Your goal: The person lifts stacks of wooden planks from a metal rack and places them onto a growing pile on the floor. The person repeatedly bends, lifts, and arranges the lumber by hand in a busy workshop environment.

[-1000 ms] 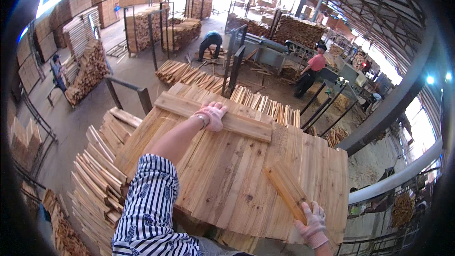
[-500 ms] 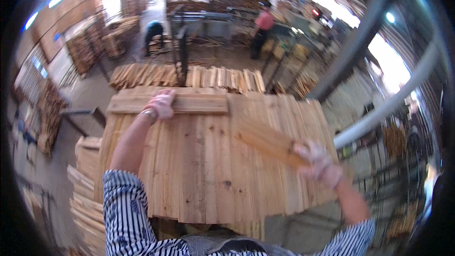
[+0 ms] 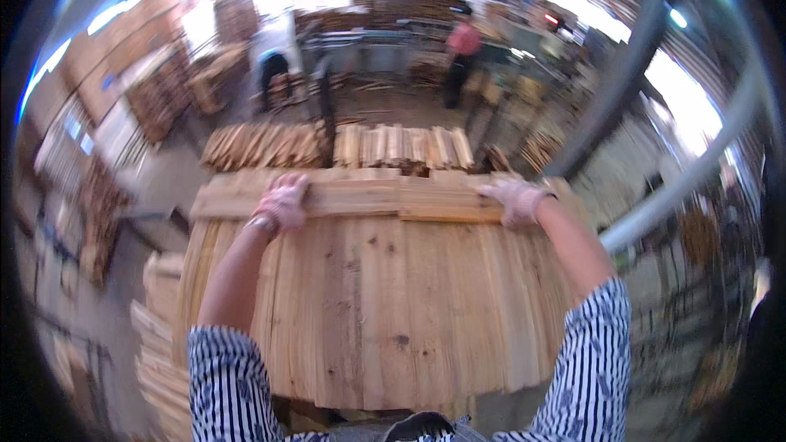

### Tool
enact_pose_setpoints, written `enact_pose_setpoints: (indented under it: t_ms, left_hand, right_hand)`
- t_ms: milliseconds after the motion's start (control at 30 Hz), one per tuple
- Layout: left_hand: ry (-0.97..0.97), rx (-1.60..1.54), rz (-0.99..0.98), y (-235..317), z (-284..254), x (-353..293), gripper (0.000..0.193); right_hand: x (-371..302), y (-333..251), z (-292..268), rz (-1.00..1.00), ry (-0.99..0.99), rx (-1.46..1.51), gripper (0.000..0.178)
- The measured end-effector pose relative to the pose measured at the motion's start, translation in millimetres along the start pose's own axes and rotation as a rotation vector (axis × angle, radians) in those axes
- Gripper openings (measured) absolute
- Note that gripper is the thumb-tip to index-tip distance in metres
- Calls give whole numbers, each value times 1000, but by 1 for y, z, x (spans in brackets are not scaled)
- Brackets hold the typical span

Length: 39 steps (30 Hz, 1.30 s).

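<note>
1. Here, the left hand (image 3: 282,200), gloved, lies palm-down with fingers spread on the left cross board (image 3: 327,195); its grip is flat and open, pressing rather than clasping.
2. The right hand (image 3: 516,199), also gloved, rests on the right cross board (image 3: 446,199); its fingers curl over the board's far right end, though whether that grip is closed around the edge cannot be told.
3. The two cross boards lie end to end between the grips, meeting roughly midway, and run crosswise along the far edge of the stack.
4. Beneath both grips is the stack of planks (image 3: 385,311), pale slats laid side by side lengthwise toward the person, forming a broad worktop surface.
5. Just beyond the grips, a row of short wood pieces (image 3: 344,146) lies on the floor, split by a dark upright post (image 3: 327,110).
6. Below and outside the left grip, loose slats (image 3: 160,360) are piled beside the stack.
7. Well beyond the right grip stands a person in a red top (image 3: 463,49); well beyond the left grip, another person (image 3: 274,69) bends over.
8. Striped sleeves (image 3: 589,360) cover both upper arms.
</note>
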<state>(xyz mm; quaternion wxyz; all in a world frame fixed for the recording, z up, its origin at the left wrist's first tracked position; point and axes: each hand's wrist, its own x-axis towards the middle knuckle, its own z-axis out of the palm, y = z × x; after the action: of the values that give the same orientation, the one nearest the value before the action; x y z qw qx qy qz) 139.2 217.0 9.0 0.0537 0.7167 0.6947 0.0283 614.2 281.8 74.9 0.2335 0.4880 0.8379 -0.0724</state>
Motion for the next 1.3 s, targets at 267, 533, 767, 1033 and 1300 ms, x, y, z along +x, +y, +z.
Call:
enact_pose_setpoints:
  t_ms: [267,533,767,1033,1300]
  left_hand:
    - [449,82,-140,45,67,19,48]
    - [-123,-323,88,100,18,-193,69]
    - [907,-563,-565,25,90,-514,58]
    - [262,-979,-2035,-150,235,-657,109]
    - [66,-1094,-2170,-292,305,-705,113]
  right_hand:
    - [-23,32,13,15,-22,-68,104]
    - [-22,35,70,95,303,-235,97]
    - [-69,-125,109,-350,492,78,63]
    - [-177,-486,70,-572,-296,798,48]
    - [-107,-612,231,-464,-527,742,55]
